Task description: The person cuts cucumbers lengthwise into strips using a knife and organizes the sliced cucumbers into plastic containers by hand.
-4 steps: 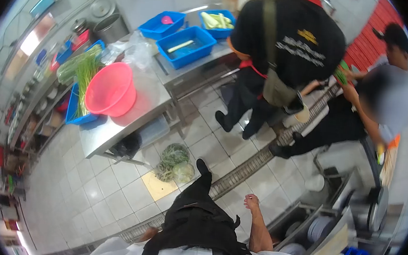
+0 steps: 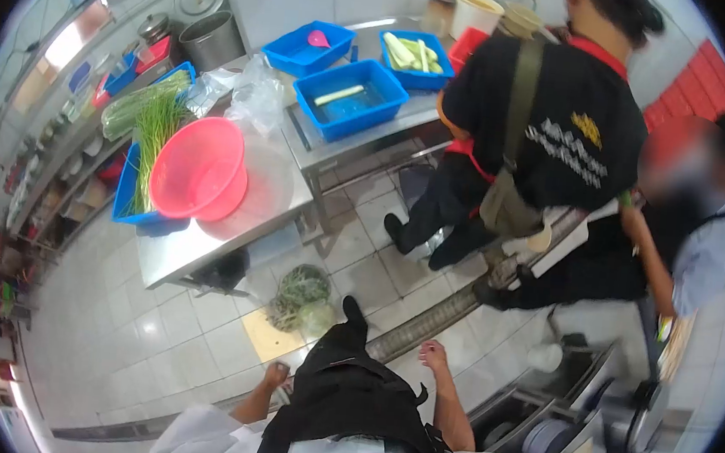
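Note:
My left hand (image 2: 277,375) hangs low beside the black apron (image 2: 346,393), its fingers curled in; whether a small thing is in them I cannot make out. On the other side, my right hand (image 2: 433,355) is held out over the floor drain, fingers loosely bent and somewhat apart, with nothing visible in it. Neither hand touches any object around it. Nearest on the floor ahead are bagged green vegetables (image 2: 303,295) beside a yellowish board (image 2: 269,337). My shoe (image 2: 354,310) is just right of them.
A steel table (image 2: 172,253) ahead holds a pink basin (image 2: 201,169), long green stalks (image 2: 157,127) and blue trays (image 2: 350,100). A person in black (image 2: 553,122) stands at the counter; another person (image 2: 697,247) sits at the right. A drain grate (image 2: 423,318) crosses the floor. Steel sinks (image 2: 527,413) stand right.
My left hand has swung forward into fuller view from beside the apron. My right hand has shifted slightly left. The view has moved a little, and the seated person at the right has changed posture.

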`<state>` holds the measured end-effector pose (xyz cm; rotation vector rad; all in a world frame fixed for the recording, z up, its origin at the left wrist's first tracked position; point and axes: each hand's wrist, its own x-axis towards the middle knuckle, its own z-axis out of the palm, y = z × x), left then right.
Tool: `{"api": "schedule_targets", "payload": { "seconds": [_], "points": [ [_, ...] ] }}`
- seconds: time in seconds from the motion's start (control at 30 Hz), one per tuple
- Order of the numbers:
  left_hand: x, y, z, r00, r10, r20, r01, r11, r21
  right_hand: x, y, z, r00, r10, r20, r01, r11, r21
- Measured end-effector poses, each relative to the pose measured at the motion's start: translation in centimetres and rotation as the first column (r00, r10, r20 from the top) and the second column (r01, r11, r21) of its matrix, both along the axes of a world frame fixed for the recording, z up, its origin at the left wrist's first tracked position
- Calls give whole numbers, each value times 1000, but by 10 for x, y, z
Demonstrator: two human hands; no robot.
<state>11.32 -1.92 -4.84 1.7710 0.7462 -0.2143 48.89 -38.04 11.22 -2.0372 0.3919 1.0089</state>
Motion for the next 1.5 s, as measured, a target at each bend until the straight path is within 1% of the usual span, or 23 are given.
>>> {"api": "schedule_targets", "payload": {
  "seconds": [0.03,0.07,0.1,0.13,0.2,0.27,0.33,0.47,0.53,0.57,0.6,0.63,0.8,0.87,0.93,1.1,1.17,1.23,1.3,1.37,1.4,1.47,1.5],
  "points": [
    [88,35,44,991,56,-125,-50,998,47,31,36,5,999,18,26,-20,996,81],
    [117,62,47,986,58,-159,-29,984,176,27,61,3,999,44,-13,-43,996,77],
    [180,71,93,979,-6,-204,36,989,142,44,73,1,986,146,76,-154,982,112],
    [235,70,147,992,83,93,-99,979,179,66,88,1,955,243,169,-268,952,147],
    [308,95,174,967,160,197,-154,987,-46,101,119,19,923,310,229,-350,924,156],
    [360,106,254,899,263,350,-214,961,-173,135,159,38,883,359,303,-422,889,178],
    [382,122,290,897,277,344,-236,959,-157,168,202,53,785,404,469,-506,855,110],
    [385,139,318,888,354,292,-318,934,-165,242,319,148,607,398,688,-678,710,189],
    [384,153,324,880,402,252,-364,913,-185,280,381,204,549,322,771,-703,678,217],
    [381,159,331,899,397,187,-379,917,-124,299,411,218,417,184,890,-727,655,206],
    [379,161,336,912,393,118,-388,920,-63,321,435,235,345,156,925,-747,642,171],
    [382,166,333,912,396,109,-392,918,-50,344,459,243,342,110,933,-752,628,202],
    [400,179,358,803,595,28,-594,803,-40,464,578,251,328,19,944,-728,643,239],
    [416,184,369,773,635,12,-634,773,-16,525,636,215,312,18,950,-687,695,212],
    [433,186,378,742,670,22,-669,743,-25,581,688,182,242,195,951,-598,801,-12],
    [474,189,392,689,722,66,-718,692,-79,627,756,148,580,417,700,-395,895,-206],
    [491,195,393,677,730,97,-722,684,-105,631,762,144,562,485,671,-441,861,-253],
    [511,208,400,688,713,133,-699,701,-144,638,766,136,662,455,595,-418,884,-210],
    [528,222,404,719,677,159,-660,736,-149,643,757,140,657,494,570,-433,866,-252],
    [541,238,402,749,644,156,-628,765,-143,651,748,150,789,528,315,-518,847,-120],
    [549,247,400,767,618,173,-610,786,-103,653,741,154,787,525,324,-514,848,-126],
    [557,261,403,781,597,184,-596,800,-65,643,722,156,988,124,86,-147,921,360],
    [561,269,406,772,598,217,-610,792,-12,637,709,159,988,126,93,-151,922,358]
  ]
}}
